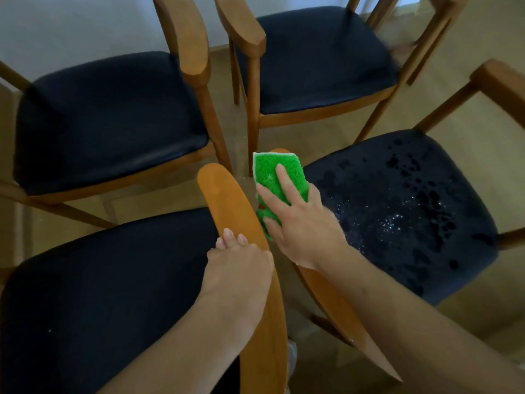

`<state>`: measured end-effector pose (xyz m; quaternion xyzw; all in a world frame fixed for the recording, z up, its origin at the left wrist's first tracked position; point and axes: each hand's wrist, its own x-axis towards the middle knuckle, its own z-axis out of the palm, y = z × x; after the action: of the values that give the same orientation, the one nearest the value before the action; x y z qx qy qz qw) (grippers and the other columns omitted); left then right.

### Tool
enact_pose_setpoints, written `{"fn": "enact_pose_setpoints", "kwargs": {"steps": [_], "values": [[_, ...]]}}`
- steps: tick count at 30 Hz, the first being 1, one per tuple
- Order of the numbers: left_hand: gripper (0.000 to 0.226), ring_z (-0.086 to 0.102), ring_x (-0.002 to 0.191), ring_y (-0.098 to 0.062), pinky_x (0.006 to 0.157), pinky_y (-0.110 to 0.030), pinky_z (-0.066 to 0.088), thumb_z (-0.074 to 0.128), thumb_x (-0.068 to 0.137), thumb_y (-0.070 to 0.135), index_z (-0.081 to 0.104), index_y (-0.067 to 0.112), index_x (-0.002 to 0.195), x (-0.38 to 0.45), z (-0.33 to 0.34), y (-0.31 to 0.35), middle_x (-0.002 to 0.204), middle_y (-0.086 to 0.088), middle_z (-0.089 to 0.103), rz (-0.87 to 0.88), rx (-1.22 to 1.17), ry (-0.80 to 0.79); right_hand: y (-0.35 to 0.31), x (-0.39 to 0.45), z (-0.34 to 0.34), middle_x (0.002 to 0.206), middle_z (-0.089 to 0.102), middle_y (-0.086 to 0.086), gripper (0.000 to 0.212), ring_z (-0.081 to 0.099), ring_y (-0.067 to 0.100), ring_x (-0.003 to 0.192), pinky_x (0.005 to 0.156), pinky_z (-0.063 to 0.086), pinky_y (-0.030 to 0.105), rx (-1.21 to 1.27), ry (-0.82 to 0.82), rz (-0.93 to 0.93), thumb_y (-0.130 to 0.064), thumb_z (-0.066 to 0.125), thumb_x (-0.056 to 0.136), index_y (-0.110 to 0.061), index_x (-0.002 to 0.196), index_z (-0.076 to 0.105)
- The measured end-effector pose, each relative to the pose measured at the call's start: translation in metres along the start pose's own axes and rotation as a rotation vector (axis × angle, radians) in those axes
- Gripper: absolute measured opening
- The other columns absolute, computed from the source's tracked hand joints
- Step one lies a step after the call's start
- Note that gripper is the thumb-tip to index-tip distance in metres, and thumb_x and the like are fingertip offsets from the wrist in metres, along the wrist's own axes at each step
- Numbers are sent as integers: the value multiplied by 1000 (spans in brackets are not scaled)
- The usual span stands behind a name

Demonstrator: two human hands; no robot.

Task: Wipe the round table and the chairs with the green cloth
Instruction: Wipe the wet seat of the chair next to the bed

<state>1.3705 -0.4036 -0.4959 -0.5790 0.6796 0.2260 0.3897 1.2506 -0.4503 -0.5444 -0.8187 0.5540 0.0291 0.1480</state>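
Note:
Several wooden armchairs with dark blue seats stand close together. My right hand (pixel 301 223) holds the folded green cloth (pixel 277 172) down on the armrest of the chair at right, with its fingers spread over the cloth and its thumb curled under the edge. That chair's seat (pixel 412 206) is covered with wet droplets. The cloth hides most of the armrest's front end. My left hand (pixel 241 263) grips the curved wooden armrest (pixel 227 200) of the near left chair, whose seat (pixel 99 294) looks dry. The round table is not in view.
Two more armchairs stand at the back, one at left (pixel 108 118) and one at right (pixel 321 58). Beige tiled floor (pixel 287 137) shows in the narrow gaps between the chairs. A pale wall runs along the upper left.

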Motion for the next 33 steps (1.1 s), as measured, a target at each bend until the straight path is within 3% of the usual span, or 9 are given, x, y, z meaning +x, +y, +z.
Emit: {"fn": "enact_pose_setpoints", "kwargs": {"steps": [4,7,9,11,15,19,24,28,33], "values": [[68,37,133,-37,99,-44,40,67,85,41,39,7,136,-11,-8,-8,150,-26,26,38,-29,-2,1,-95,11,163,7,3,71,19,43,144,86,53,53,-48,-104,99,-50,31,92,-29,154,3],[36,55,82,-15,66,-29,44,59,86,53,57,20,99,-18,-26,-9,107,-3,59,19,-228,238,19,-174,11,150,38,8,76,53,43,123,61,58,46,-18,-171,138,-44,45,70,-27,143,36],[55,52,111,-22,84,-34,45,51,93,47,45,11,134,-6,-32,-1,132,-10,49,22,-271,383,26,-196,11,144,44,10,74,62,41,113,56,57,44,-23,-172,209,-49,45,67,-28,139,41],[66,24,140,-28,107,-39,32,42,99,37,13,5,150,7,-38,13,156,-17,17,45,-297,429,20,-188,7,152,37,9,76,52,39,126,71,57,50,62,-192,327,-64,35,77,-36,148,29],[64,11,144,-30,111,-43,27,40,101,19,3,1,150,17,-53,35,158,-19,4,91,-186,424,-5,-125,13,162,-9,-5,59,1,26,148,110,25,53,216,-95,460,-63,-5,88,-49,141,-29],[52,29,137,-36,108,-48,33,37,101,19,21,1,146,19,-69,50,153,-22,20,69,-130,272,-22,-59,14,159,5,6,66,27,35,133,100,31,51,204,-14,460,-45,35,97,-26,150,-1],[68,42,127,-34,102,-44,37,26,98,55,43,0,135,19,-81,55,140,-23,43,125,-60,201,-12,-124,23,150,38,8,57,53,35,115,85,46,54,162,108,497,-47,21,97,-28,150,20],[78,55,92,-28,87,-42,48,31,85,72,57,5,113,20,-84,60,93,-9,55,149,45,263,42,-227,29,105,64,2,52,61,28,88,77,45,44,65,-14,706,-52,21,95,-27,128,52],[94,28,138,-40,110,-53,28,29,79,79,39,9,141,21,-67,72,148,-18,36,87,254,225,48,-223,30,82,69,3,53,61,32,78,79,37,42,21,69,964,-44,17,94,-22,77,62]]}}
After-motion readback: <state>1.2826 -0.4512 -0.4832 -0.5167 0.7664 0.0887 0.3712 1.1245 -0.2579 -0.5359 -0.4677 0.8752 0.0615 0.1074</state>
